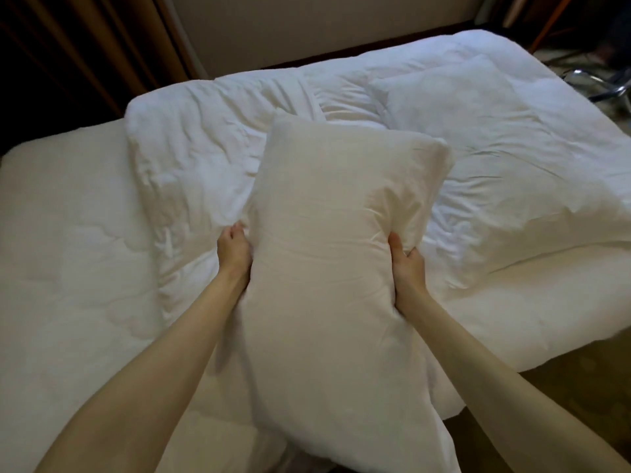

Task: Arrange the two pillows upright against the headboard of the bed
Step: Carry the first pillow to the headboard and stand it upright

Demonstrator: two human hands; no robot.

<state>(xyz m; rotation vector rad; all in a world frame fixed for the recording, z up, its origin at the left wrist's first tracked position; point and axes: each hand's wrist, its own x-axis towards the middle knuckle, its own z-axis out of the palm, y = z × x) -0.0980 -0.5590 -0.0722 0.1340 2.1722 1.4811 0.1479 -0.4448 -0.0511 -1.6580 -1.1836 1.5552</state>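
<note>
A white pillow [327,254] is held up lengthwise over the bed in front of me. My left hand [235,250] grips its left edge and my right hand [406,264] grips its right edge, both about halfway along. A second white pillow [454,97] lies flat on the rumpled white duvet [205,148] at the far right of the bed. A beige padded panel [307,25], perhaps the headboard, rises beyond the far edge of the bed.
The bare mattress cover [68,250] shows on the left of the bed. Brown curtains [85,46] hang at the far left. A chrome chair base [601,87] stands on the floor at the far right. Carpet [563,387] shows at the lower right.
</note>
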